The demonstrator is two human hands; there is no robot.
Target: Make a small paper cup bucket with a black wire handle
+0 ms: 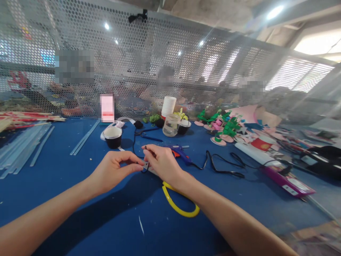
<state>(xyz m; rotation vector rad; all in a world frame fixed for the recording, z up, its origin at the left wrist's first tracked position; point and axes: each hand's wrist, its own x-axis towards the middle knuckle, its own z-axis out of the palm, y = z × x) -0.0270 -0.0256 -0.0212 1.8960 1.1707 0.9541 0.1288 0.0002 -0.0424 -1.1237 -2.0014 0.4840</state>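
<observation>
My left hand (114,170) is closed in a pinch on a thin black cord (145,171), which hangs in a small loop between my hands. My right hand (163,161) pinches the same cord, with a short dark end showing above its fingertips. Under my right hand and wrist lie scissors; their yellow handle (183,212) shows in front of the wrist, while the blades are partly covered. Just behind the right hand rests a blue glue gun (182,155). A black cup with a white inside (113,138) stands behind my left hand.
Clear glue sticks (25,151) lie at the left. Behind the hands stand a plastic jar (171,126) and stacked white cups (169,105). Green craft pieces on pink discs (226,129) and a purple box (287,182) are at the right. A perforated metal screen (160,49) borders the table.
</observation>
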